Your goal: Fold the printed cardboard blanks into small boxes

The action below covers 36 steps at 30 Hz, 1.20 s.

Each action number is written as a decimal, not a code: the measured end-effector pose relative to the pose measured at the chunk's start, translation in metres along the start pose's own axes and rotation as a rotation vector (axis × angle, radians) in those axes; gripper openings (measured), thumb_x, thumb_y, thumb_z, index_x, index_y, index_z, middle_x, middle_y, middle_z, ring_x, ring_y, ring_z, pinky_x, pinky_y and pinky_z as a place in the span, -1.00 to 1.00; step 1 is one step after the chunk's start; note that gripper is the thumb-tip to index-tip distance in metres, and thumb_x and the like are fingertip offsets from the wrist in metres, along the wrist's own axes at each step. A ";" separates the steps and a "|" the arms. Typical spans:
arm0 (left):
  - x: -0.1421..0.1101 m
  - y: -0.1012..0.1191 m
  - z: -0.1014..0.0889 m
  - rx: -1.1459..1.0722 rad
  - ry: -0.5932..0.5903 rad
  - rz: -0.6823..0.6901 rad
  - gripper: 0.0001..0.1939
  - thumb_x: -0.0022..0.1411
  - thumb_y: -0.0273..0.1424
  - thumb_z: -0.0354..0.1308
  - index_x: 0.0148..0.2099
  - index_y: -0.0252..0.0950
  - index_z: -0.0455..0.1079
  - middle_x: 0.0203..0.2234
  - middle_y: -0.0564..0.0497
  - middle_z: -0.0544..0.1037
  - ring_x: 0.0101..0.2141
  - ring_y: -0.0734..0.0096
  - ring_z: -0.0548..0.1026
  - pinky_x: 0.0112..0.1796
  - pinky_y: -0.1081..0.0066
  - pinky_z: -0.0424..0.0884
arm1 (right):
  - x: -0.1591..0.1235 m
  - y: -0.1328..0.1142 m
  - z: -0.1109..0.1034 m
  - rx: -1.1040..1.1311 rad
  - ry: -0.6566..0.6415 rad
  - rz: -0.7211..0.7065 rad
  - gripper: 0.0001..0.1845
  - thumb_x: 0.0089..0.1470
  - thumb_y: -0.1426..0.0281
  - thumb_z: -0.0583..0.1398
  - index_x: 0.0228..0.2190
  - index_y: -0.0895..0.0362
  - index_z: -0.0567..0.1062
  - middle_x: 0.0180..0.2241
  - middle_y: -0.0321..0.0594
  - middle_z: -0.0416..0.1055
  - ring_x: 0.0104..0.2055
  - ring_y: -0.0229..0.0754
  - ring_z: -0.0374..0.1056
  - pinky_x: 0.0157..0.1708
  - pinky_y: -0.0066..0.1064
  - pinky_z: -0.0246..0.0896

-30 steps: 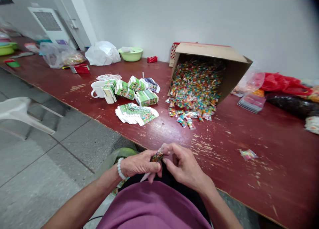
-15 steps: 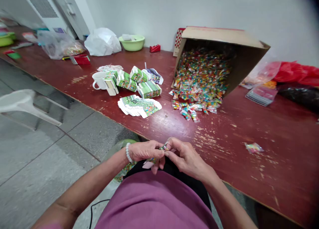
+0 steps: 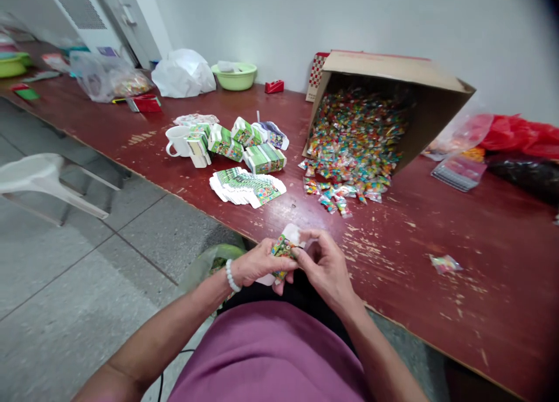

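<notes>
Both of my hands grip one small printed paper box (image 3: 283, 247) at the near edge of the dark red table (image 3: 414, 233). My left hand (image 3: 255, 265), with a white bead bracelet at the wrist, pinches it from the left. My right hand (image 3: 325, 265) pinches its white flap from the right. Beyond lie a fan of flat green box blanks (image 3: 247, 187) and several folded green boxes (image 3: 244, 145). A cardboard carton (image 3: 393, 105) on its side spills small colourful candy packets (image 3: 345, 157) onto the table.
A white mug (image 3: 177, 141) stands left of the folded boxes. One loose candy packet (image 3: 443, 264) lies at the right. A green basin (image 3: 233, 76), white bag (image 3: 183, 74), red bags (image 3: 519, 137) and plastic bags sit further back. A white plastic chair (image 3: 39, 180) stands on the floor at left.
My hands have lifted the small box a little up and away from my lap, and its printed face and white flap now show more. The camera has tilted slightly.
</notes>
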State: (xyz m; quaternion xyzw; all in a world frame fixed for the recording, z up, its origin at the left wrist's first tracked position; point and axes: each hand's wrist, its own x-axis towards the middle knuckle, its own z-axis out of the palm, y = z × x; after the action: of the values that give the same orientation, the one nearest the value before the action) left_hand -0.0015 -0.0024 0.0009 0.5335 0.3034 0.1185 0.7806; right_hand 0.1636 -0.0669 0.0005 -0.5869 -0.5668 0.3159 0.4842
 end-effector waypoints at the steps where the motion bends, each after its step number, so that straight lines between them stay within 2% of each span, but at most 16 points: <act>1: 0.000 -0.002 0.002 -0.007 0.039 0.012 -0.66 0.10 -0.18 0.31 -0.36 -0.40 0.44 -0.57 0.01 0.51 -0.67 0.46 0.46 -0.60 0.48 0.41 | -0.002 0.003 0.004 0.044 0.041 0.040 -0.75 0.09 0.32 0.26 -0.17 0.10 0.46 -0.51 -0.36 0.38 -0.56 -0.31 0.23 -0.53 -0.47 0.12; 5: -0.004 -0.004 0.003 0.047 0.098 0.054 -0.67 0.14 -0.18 0.28 -0.30 -0.40 0.47 -0.48 -0.02 0.54 -0.51 0.41 0.53 -0.42 0.42 0.47 | -0.004 0.011 0.012 0.324 -0.104 0.209 -0.73 0.16 0.19 0.20 -0.28 0.15 0.52 -0.60 -0.34 0.38 -0.58 -0.28 0.29 -0.53 -0.45 0.19; 7: -0.009 -0.002 0.000 0.123 0.134 0.123 -0.71 0.14 -0.25 0.30 -0.18 -0.37 0.48 -0.33 -0.04 0.57 -0.32 0.37 0.55 -0.26 0.42 0.47 | -0.002 0.012 0.010 0.347 -0.084 0.208 -0.73 0.14 0.19 0.22 -0.29 0.15 0.55 -0.49 -0.27 0.49 -0.50 -0.24 0.37 -0.46 -0.43 0.27; 9: -0.015 -0.001 0.000 0.137 0.232 0.190 -0.65 0.14 -0.32 0.31 -0.04 -0.33 0.43 -0.19 -0.04 0.57 -0.19 0.34 0.54 -0.16 0.41 0.45 | 0.001 0.011 0.007 0.311 -0.072 0.189 -0.75 0.12 0.20 0.25 -0.29 0.13 0.57 -0.35 -0.22 0.56 -0.38 -0.18 0.42 -0.36 -0.40 0.33; 10: -0.017 -0.002 0.001 0.116 0.300 0.213 -0.60 0.14 -0.33 0.31 0.01 -0.31 0.37 -0.16 -0.04 0.57 -0.19 0.35 0.54 -0.16 0.41 0.45 | 0.002 0.010 0.006 0.297 -0.088 0.190 -0.75 0.12 0.20 0.24 -0.29 0.12 0.58 -0.32 -0.21 0.57 -0.33 -0.16 0.44 -0.32 -0.38 0.35; 12: -0.021 -0.007 0.005 0.064 0.437 0.264 -0.53 0.14 -0.34 0.30 0.06 -0.28 0.27 -0.25 0.00 0.58 -0.29 0.38 0.56 -0.24 0.41 0.47 | 0.003 0.009 0.008 0.307 -0.109 0.199 -0.75 0.12 0.20 0.25 -0.26 0.12 0.57 -0.31 -0.21 0.56 -0.28 -0.12 0.45 -0.26 -0.36 0.37; 14: -0.022 -0.014 0.012 0.045 0.533 0.332 -0.48 0.15 -0.35 0.30 0.11 -0.24 0.19 -0.35 0.05 0.57 -0.40 0.42 0.55 -0.33 0.44 0.48 | 0.003 0.008 0.015 0.394 -0.064 0.220 -0.70 0.10 0.22 0.27 -0.14 0.08 0.51 -0.34 -0.26 0.54 -0.29 -0.14 0.45 -0.28 -0.36 0.37; 16: -0.021 -0.018 0.017 0.046 0.583 0.400 -0.45 0.17 -0.37 0.28 0.15 -0.22 0.16 -0.34 0.06 0.58 -0.39 0.43 0.55 -0.34 0.45 0.48 | 0.001 0.008 0.024 0.520 0.018 0.243 -0.59 0.07 0.24 0.31 -0.04 0.02 0.42 -0.37 -0.32 0.52 -0.35 -0.19 0.44 -0.33 -0.39 0.37; 18: -0.021 -0.020 0.019 0.064 0.596 0.440 -0.49 0.18 -0.39 0.26 0.15 -0.22 0.21 -0.26 0.02 0.59 -0.32 0.43 0.56 -0.28 0.46 0.48 | -0.001 0.007 0.031 0.601 0.072 0.233 -0.61 0.06 0.25 0.32 -0.07 0.02 0.42 -0.35 -0.33 0.51 -0.34 -0.22 0.43 -0.33 -0.42 0.36; 20: -0.021 -0.017 0.017 0.097 0.572 0.439 -0.58 0.20 -0.39 0.24 0.10 -0.24 0.30 -0.21 0.00 0.59 -0.25 0.42 0.55 -0.23 0.47 0.47 | -0.003 0.008 0.032 0.612 0.082 0.193 -0.73 0.07 0.26 0.31 -0.17 0.05 0.48 -0.30 -0.29 0.52 -0.28 -0.23 0.43 -0.27 -0.43 0.35; 22: -0.022 -0.014 0.013 0.107 0.512 0.394 -0.66 0.22 -0.37 0.23 0.05 -0.27 0.35 -0.23 0.01 0.58 -0.25 0.42 0.54 -0.22 0.46 0.46 | -0.004 0.009 0.030 0.574 0.064 0.179 -0.80 0.09 0.25 0.30 -0.25 0.07 0.54 -0.30 -0.28 0.52 -0.28 -0.24 0.41 -0.26 -0.44 0.33; 25: -0.023 -0.009 0.009 0.077 0.426 0.311 -0.73 0.24 -0.32 0.21 -0.04 -0.29 0.38 -0.27 0.01 0.58 -0.30 0.42 0.52 -0.26 0.46 0.44 | -0.002 0.012 0.022 0.526 0.020 0.218 -0.82 0.08 0.23 0.31 -0.34 0.09 0.58 -0.37 -0.30 0.50 -0.36 -0.27 0.37 -0.34 -0.46 0.31; 28: -0.023 -0.008 0.007 0.078 0.406 0.287 -0.76 0.25 -0.31 0.20 -0.07 -0.30 0.39 -0.26 0.01 0.57 -0.29 0.43 0.50 -0.25 0.45 0.43 | 0.004 0.013 0.014 0.623 -0.061 0.311 -0.78 -0.03 0.23 0.38 -0.43 0.13 0.58 -0.31 -0.26 0.52 -0.36 -0.27 0.39 -0.36 -0.45 0.32; 30: -0.022 -0.007 0.007 0.122 0.417 0.285 -0.77 0.26 -0.30 0.19 -0.09 -0.30 0.41 -0.28 0.02 0.55 -0.29 0.43 0.48 -0.24 0.45 0.42 | 0.009 0.012 0.010 0.704 -0.099 0.381 -0.74 -0.12 0.25 0.43 -0.42 0.13 0.56 -0.35 -0.28 0.51 -0.41 -0.29 0.39 -0.40 -0.47 0.32; 33: -0.022 -0.005 0.006 0.218 0.430 0.283 -0.80 0.25 -0.30 0.20 -0.16 -0.32 0.46 -0.31 0.01 0.53 -0.30 0.41 0.46 -0.24 0.43 0.41 | 0.013 0.011 0.006 0.732 -0.109 0.394 -0.60 -0.20 0.30 0.47 -0.26 0.07 0.55 -0.47 -0.39 0.47 -0.49 -0.33 0.35 -0.45 -0.50 0.28; 36: -0.022 -0.003 0.004 0.213 0.417 0.298 -0.82 0.21 -0.33 0.25 -0.21 -0.34 0.46 -0.32 -0.02 0.54 -0.28 0.38 0.47 -0.23 0.41 0.40 | 0.011 0.013 0.003 0.655 -0.185 0.360 -0.69 -0.13 0.27 0.44 -0.30 0.10 0.58 -0.42 -0.31 0.52 -0.40 -0.26 0.40 -0.35 -0.43 0.33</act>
State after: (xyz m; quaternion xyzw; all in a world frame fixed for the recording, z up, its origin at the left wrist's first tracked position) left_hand -0.0166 -0.0180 0.0072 0.6153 0.3865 0.3065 0.6149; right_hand 0.1672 -0.0544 -0.0106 -0.4604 -0.3650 0.6118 0.5297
